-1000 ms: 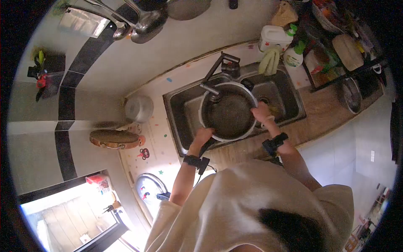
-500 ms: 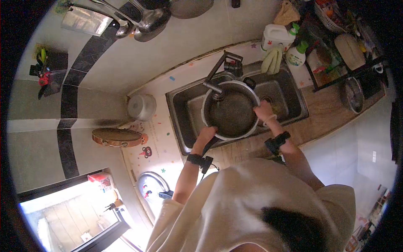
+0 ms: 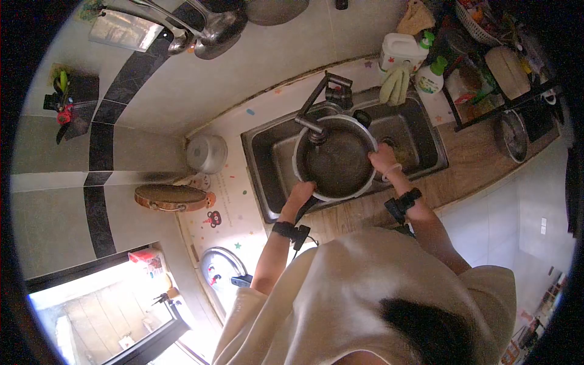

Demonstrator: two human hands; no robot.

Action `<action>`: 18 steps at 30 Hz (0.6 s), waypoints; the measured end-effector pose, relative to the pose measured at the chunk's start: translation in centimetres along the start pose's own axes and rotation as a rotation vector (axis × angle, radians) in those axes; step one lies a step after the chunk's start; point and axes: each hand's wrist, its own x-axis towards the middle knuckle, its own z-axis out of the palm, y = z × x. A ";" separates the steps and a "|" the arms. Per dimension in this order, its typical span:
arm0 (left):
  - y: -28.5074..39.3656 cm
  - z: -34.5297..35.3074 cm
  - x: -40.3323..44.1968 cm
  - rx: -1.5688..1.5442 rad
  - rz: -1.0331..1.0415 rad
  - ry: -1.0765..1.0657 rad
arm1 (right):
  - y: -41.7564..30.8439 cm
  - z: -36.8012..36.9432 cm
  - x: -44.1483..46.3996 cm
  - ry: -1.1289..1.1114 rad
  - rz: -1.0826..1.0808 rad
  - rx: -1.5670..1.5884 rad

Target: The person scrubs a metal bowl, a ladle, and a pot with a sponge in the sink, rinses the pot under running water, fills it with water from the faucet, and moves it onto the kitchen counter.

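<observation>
A round metal pot (image 3: 336, 161) with black handles sits over the divider of the double-bowl sink (image 3: 263, 182), under the dark faucet (image 3: 313, 125). Its inside looks dark, and whether water is in it I cannot tell. My left hand (image 3: 299, 196) is closed at the pot's near-left side, by the long black handle. On the right, my right hand (image 3: 383, 159) grips the rim, thumb and fingers pressed together on it. The second black handle (image 3: 362, 118) points away at the back right.
A round lid (image 3: 220, 271) lies on the counter at left, near a metal container (image 3: 207, 154). Behind the sink stand a white jug (image 3: 401, 52), a pump bottle (image 3: 431, 78) and green gloves (image 3: 395, 85). A dish rack (image 3: 505, 106) is at right; a cleaver (image 3: 126, 29) and ladles hang on the wall.
The view has shifted very slightly. Both hands stay on the pot, and it has not visibly moved in the sink.
</observation>
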 end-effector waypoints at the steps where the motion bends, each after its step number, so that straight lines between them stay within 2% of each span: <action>1: -0.8 1.3 0.1 -0.021 -0.015 -0.014 | -0.2 0.0 -0.1 0.029 0.020 0.030; 5: -0.9 1.4 0.1 0.039 0.013 -0.019 | 0.5 1.0 0.5 0.112 0.138 0.225; 10: -1.0 1.8 0.2 0.055 0.003 -0.020 | 1.0 1.5 0.7 0.146 0.124 0.199; 14: 0.6 -0.6 -0.1 0.007 0.002 -0.003 | 1.5 2.1 1.1 0.164 0.106 0.206; 16: 0.9 -1.4 -0.1 0.013 0.036 0.056 | -0.3 0.2 -0.2 0.132 0.100 0.242; 18: 2.3 -3.0 -0.4 0.007 -0.039 0.030 | -0.8 -0.5 -0.6 0.080 0.059 0.178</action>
